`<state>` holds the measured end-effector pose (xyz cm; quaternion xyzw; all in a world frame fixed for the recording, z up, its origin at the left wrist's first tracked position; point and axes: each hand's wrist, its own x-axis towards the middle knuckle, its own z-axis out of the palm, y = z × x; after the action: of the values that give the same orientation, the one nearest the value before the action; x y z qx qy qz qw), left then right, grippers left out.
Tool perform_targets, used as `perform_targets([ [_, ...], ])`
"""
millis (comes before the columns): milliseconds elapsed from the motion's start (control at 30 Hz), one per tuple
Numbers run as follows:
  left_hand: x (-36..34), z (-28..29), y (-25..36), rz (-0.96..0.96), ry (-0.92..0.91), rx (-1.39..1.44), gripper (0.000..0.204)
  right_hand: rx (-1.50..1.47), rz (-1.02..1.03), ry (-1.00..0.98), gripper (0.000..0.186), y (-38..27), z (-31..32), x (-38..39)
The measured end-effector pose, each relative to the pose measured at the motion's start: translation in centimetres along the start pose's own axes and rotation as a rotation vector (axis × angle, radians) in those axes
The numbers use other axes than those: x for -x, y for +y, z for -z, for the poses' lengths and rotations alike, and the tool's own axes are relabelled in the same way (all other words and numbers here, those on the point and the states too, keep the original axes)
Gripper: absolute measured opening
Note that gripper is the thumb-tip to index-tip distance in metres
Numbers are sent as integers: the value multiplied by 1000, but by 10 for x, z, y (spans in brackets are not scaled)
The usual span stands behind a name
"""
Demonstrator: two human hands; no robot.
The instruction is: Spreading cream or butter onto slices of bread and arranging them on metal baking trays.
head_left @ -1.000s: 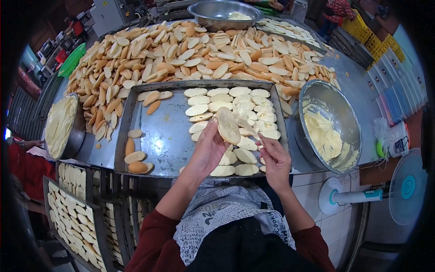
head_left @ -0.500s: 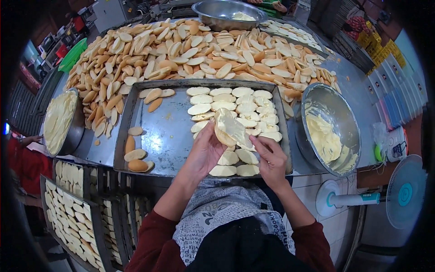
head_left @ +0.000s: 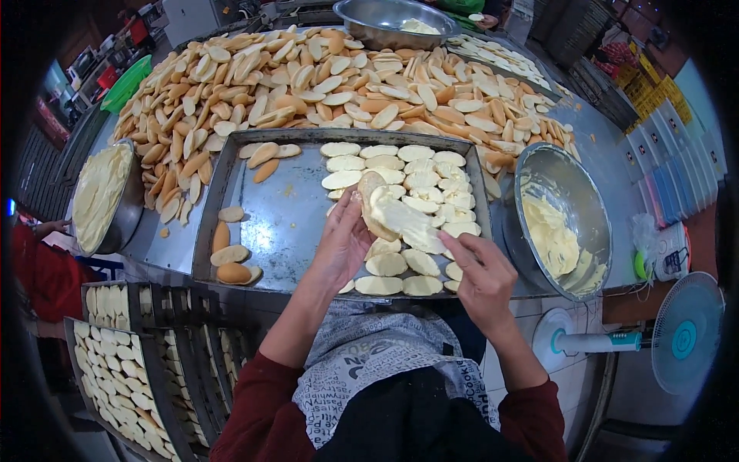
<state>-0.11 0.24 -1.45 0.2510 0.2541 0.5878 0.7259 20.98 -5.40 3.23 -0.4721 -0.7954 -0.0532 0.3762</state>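
An oval bread half (head_left: 369,190) is held up in my left hand (head_left: 345,235) above a metal tray (head_left: 269,219). My right hand (head_left: 481,273) grips a cream-coated spreader (head_left: 416,231), whose blade lies over the face of that bread; its handle is mostly hidden by my fingers. Rows of pale coated bread halves (head_left: 387,264) fill the tray's right part. A few plain halves (head_left: 231,272) lie along its left side. Just right of the tray stands a steel bowl of pale cream (head_left: 553,235).
A big heap of bread halves (head_left: 308,81) covers the table behind. Another cream bowl (head_left: 102,192) is at left, a steel bowl (head_left: 362,31) at back. Filled trays (head_left: 115,385) stand lower left. A fan (head_left: 683,339), plastic boxes (head_left: 670,154) and co-workers (head_left: 42,285) surround the table.
The spreader has swept across the bread half, leaving a broad smear of cream. My right hand has moved right and toward me, and the bread half is slightly higher and tilted.
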Motion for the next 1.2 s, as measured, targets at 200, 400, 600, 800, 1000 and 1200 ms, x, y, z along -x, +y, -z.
perform_targets([
  [200,0,15,7,-3,47,28,44,3,67,-60,59,0,7,10],
  [400,11,-1,1,157,-37,149,41,41,89,49,56,3,-16,12],
  [600,19,1,-6,194,-91,121,41,126,67,126,62,17,-43,-4],
  [800,17,36,10,16,-61,-14,41,30,-184,148,60,28,-40,2],
  [1000,24,105,51,10,151,-627,41,-117,-407,201,49,33,-18,31],
  [1200,26,134,54,242,37,-840,41,-212,-542,180,35,36,-11,53],
])
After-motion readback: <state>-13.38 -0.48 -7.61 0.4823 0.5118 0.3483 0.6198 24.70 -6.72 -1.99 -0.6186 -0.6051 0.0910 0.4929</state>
